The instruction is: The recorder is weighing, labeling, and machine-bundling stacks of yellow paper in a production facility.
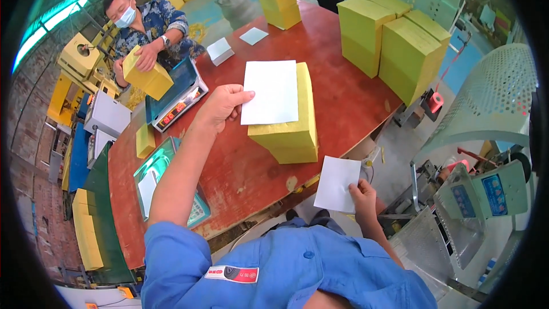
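My left hand point(224, 105) pinches the left edge of a white paper sheet point(270, 91). That sheet lies over the top of a tall stack of yellow paper point(286, 143), overhanging it on the left. Below and to the right, my right hand point(362, 197) grips another white sheet point(337, 183) by its right edge, just off the front of the red table point(240, 177). The yellow stack stands upright near the table's front edge.
Across the table a masked co-worker point(163, 28) holds a yellow block point(147, 74) over a scale point(183, 94). Large yellow stacks point(414, 51) stand at the right. A green scale point(197, 212) sits near my left forearm. A perforated green chair point(486, 97) is at the right.
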Demonstrator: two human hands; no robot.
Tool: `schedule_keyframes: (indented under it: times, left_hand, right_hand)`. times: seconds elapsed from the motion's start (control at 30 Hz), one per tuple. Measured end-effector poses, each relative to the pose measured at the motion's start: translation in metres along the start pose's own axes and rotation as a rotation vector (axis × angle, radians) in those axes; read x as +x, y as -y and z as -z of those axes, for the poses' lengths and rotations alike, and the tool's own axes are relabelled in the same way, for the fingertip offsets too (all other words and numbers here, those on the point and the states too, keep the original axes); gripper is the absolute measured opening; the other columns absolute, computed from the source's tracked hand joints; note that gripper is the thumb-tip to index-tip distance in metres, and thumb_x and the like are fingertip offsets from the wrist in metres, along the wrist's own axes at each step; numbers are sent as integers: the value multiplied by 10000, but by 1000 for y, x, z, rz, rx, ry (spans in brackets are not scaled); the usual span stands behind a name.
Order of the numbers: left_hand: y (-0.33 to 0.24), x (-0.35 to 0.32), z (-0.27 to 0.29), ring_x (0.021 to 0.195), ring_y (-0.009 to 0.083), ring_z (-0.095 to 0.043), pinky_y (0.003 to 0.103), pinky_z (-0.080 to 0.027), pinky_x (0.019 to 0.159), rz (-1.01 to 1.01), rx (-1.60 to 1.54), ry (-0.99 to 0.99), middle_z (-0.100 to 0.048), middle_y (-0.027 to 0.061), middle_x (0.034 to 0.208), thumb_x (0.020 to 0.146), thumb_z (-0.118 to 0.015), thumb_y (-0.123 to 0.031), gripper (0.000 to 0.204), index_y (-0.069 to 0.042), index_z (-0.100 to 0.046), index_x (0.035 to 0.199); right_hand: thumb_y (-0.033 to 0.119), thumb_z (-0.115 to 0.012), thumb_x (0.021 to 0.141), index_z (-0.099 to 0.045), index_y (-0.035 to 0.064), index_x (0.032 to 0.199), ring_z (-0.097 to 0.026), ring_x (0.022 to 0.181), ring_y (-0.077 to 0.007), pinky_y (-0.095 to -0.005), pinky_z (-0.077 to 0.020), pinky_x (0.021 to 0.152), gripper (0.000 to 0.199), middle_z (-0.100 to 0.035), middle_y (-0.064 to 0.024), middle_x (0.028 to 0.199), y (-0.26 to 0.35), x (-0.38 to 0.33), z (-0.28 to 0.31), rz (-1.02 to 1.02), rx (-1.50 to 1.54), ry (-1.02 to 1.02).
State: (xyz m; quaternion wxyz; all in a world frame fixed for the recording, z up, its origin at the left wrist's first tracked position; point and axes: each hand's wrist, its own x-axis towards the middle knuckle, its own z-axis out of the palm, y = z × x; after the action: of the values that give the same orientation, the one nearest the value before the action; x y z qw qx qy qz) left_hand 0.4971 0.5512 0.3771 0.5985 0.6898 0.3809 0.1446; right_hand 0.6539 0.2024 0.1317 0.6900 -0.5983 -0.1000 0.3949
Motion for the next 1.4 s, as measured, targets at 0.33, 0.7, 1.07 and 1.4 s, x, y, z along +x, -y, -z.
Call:
schedule_keyframes:
  times: [0.33,0.7,1.07,1.4]
  left_hand:
    - [-6,-5,-11,433,13,-403,184,-275,403,-11,78,-7,-533,-59,556,853,-721,-290,251,-120,-611,705]
    - [-8,-7,-21,449,13,-399,183,-278,413,-8,143,-43,-512,-63,555,849,-720,-308,269,-124,-604,691]
    - [-4,-17,-31,508,18,-402,192,-271,457,-106,159,-96,-519,-61,598,826,-741,-297,262,-107,-614,697]
    - [-14,-7,-20,565,39,-346,259,-256,497,-162,430,-206,-415,-73,594,815,-750,-266,389,-105,-488,576]
  right_hand:
    - [49,-587,897,-626,-13,991,-578,765,-78,-232,-465,692,119,-643,-19,882,-6,6,-14,-16,0,80]
    - [67,-593,891,-625,-1,976,-562,745,-76,-242,-455,676,113,-633,-12,863,-3,6,-17,-36,38,77]
    - [66,-593,893,-626,-11,1000,-574,781,-85,-242,-460,709,135,-645,-27,893,-8,-5,-11,-80,-26,67]
    - [51,-583,838,-625,-16,1059,-611,857,-138,-294,-483,790,235,-663,-55,942,-6,7,12,-137,241,90]
